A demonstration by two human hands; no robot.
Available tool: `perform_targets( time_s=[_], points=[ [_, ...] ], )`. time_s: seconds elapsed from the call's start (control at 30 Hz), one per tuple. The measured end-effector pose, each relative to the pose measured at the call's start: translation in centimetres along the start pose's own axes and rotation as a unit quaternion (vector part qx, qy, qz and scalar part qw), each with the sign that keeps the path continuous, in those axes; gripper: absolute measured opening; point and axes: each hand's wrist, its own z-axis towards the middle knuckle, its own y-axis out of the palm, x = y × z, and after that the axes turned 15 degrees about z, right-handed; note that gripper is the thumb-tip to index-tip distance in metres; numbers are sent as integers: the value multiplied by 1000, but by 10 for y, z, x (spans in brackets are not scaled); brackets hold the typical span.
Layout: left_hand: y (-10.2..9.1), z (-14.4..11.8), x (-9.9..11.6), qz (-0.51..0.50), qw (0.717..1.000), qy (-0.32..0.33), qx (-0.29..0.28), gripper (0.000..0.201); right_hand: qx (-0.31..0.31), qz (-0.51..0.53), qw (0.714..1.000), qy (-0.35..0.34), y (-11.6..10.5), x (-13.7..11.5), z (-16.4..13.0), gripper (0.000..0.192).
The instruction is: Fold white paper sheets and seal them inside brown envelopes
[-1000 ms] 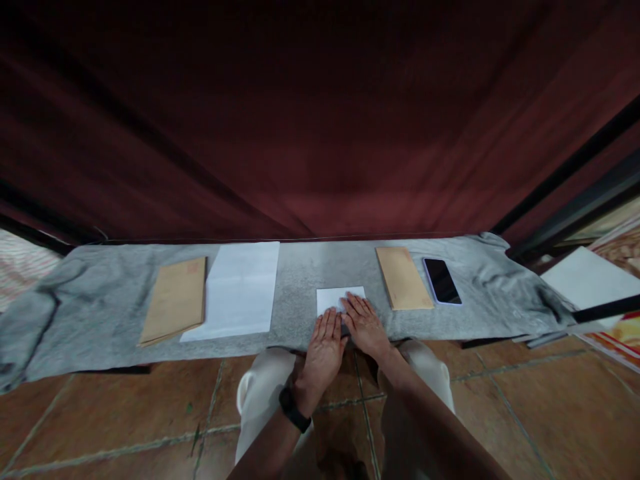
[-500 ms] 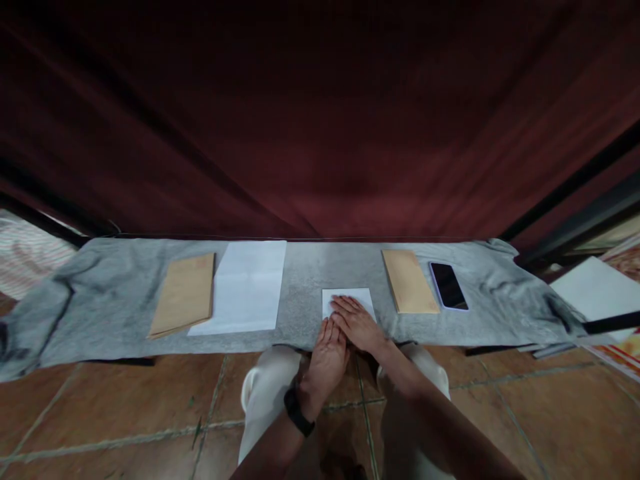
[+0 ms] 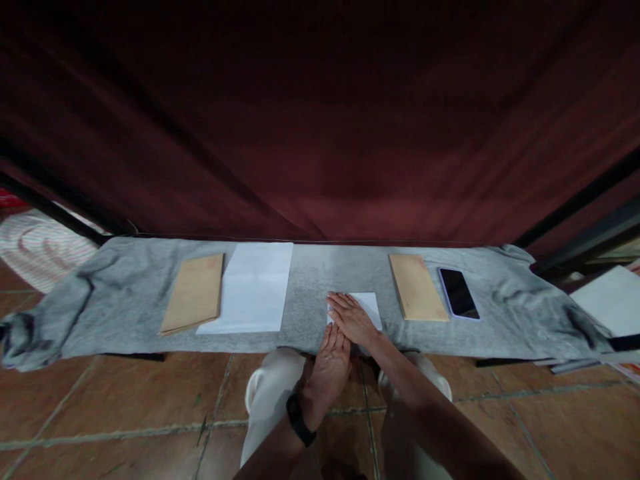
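Paper [image 3: 369, 305] — pressing on it with the right hand [image 3: 353, 320], palm down, with fingers stretched straight and gripping nothing, covering the left part of the small white piece and baring the rest. Resting the left hand [image 3: 330, 367] flat as well, clasping nothing, with fingertips meeting the right hand at the paper's near edge — wearing a dark band [image 3: 300, 421] on that wrist. Working at the front of a grey, cloth-covered worktop [image 3: 310, 273]. Having, to the left, a large white sheet [image 3: 260, 287] partly under brown envelopes [image 3: 196, 293], and, to the right, a brown envelope [image 3: 418, 288] just beside a phone [image 3: 459, 293].
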Motion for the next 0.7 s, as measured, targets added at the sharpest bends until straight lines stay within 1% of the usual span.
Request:
perform_targets(
  time_s=[0.13, 0.3, 0.37, 0.43, 0.47, 0.5, 0.57, 0.6, 0.63, 0.7],
  points=[
    [-10, -5, -5, -9, 1000, 5, -23, 54, 0, -4, 1000, 2, 1, 2, 0, 46],
    [-31, -5, -17, -65, 997, 9, -50, 53, 16, -27, 999, 10, 5, 2, -2, 47],
    [-38, -3, -26, -92, 995, 3, -42, 48, 21, -42, 999, 6, 7, 3, -3, 47],
    [-40, 1, -44, -109, 994, -23, -10, 43, 25, -54, 998, -2, 9, 4, -5, 47],
    [-40, 2, -59, -111, 993, -45, 13, 42, 27, -59, 998, -4, 10, 4, -5, 47],
    [-40, 1, -79, -105, 990, -85, 43, 40, 30, -63, 998, -5, 11, 5, -6, 47],
    [-39, -3, -130, -81, 970, -204, 101, 43, 37, -71, 997, -7, 12, 6, -7, 47],
    [-39, -8, -160, -68, 952, -274, 118, 47, 39, -76, 996, -9, 13, 6, -8, 47],
    [-39, -15, -191, -49, 930, -345, 118, 52, 41, -79, 996, -12, 13, 6, -8, 47],
    [-42, -31, -248, -1, 876, -475, 81, 63, 44, -83, 995, -16, 14, 7, -9, 47]
  ],
)
